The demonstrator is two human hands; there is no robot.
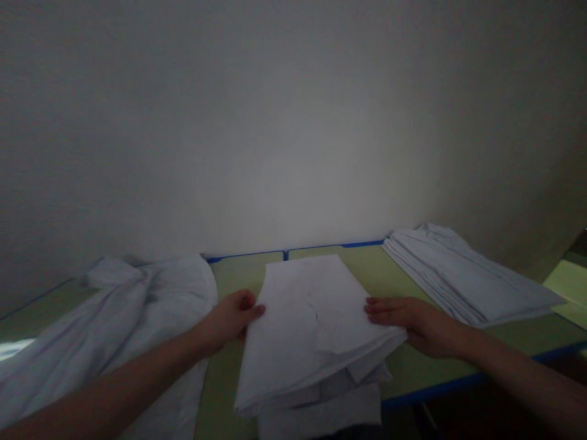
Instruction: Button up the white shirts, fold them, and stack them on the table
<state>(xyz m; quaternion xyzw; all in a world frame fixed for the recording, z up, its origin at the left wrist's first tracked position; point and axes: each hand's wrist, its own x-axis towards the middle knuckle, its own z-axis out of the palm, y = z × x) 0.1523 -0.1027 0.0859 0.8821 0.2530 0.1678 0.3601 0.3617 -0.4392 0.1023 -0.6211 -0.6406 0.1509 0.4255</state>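
A folded white garment (293,342) lies in front of me, with loose layers showing along its near side and some cloth hanging past the table's near edge. My left hand (232,318) is closed on its left edge, thumb on top and fingers curled. On the right edge, my right hand (415,321) has its fingers extended together over the cloth; its thumb is hidden. A small dark slit or crease marks the middle of the upper layer. The garment's exact kind is unclear.
Loose, rumpled white cloth (151,324) covers the left part of the greenish table (403,373) with blue edging. A stack of folded white garments (463,269) lies at the right. Behind the table rises a plain grey wall (293,122).
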